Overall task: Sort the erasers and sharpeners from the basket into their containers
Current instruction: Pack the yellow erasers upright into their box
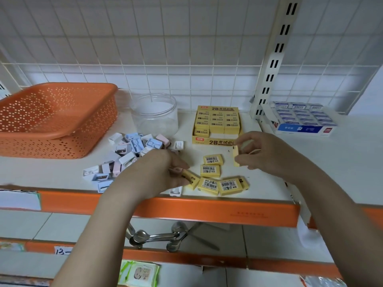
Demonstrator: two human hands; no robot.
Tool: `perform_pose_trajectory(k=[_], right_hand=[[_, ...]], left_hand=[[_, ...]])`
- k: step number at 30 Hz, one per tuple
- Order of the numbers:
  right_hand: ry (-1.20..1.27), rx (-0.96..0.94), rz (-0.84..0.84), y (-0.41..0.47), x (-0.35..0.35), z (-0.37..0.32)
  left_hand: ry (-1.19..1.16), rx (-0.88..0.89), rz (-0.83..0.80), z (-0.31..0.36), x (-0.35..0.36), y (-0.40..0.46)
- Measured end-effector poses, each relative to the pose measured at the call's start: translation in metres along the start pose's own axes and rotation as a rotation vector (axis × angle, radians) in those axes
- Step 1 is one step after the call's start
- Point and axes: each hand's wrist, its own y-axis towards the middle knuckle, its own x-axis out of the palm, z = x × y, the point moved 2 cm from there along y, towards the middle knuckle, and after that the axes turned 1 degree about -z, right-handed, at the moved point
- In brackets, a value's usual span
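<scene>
Head view. Right hand raised just above the shelf, thumb and fingers pinching one yellow eraser held on edge. Yellow eraser box just beyond that hand, nearly full, with a gap in its front row. Below and left of the right hand, five loose erasers lie flat on the shelf, barcodes up.

Left hand low over the shelf, fingers curled; its fingertips touch another yellow eraser at the near left of that loose group. Whether it grips that eraser or only rests on it, cannot tell.

Pile of sharpeners, white, blue and pink, spreads left of and beyond the left hand. One white sharpener sits beside the left wrist, close to the shelf's orange front edge. Clear jar stands beyond the pile, open-topped. Orange basket far left of the left hand, tipped up on its near side.

Blue-and-white eraser box beyond the right hand, past the slotted upright. Bare shelf surface to the right of the right hand.
</scene>
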Motion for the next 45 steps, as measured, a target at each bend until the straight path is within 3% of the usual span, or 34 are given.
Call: perform_pose_trajectory(k=[6,15,20,26,39,42,45], right_hand=[[0.229,-0.088,0.109,-0.023,-0.001,0.010],[0.295,-0.132,0.142,-0.036,-0.003,0.012],[0.353,-0.080,0.140,-0.030,-0.002,0.010],[0.761,0.012,0.067,-0.012,0.007,0.001],[-0.051,-0.050,0.082,0.074,-0.007,-0.021],[-0.106,0.015,0.063,0.089,-0.007,-0.015],[0.008,0.067,0.054,0.100,-0.003,-0.012]], left_hand=[[0.091,-0.019,-0.133,0.007,0.009,0.011],[0.149,0.027,-0.070,0.015,0.005,0.019],[0.077,0.074,0.087,0.012,0.000,0.016],[0.029,0.065,0.334,0.011,0.002,0.010],[0.042,0.048,0.487,0.007,0.001,0.010],[0.053,0.044,0.499,0.006,0.000,0.013],[0.059,0.030,0.520,0.005,-0.003,0.018]])
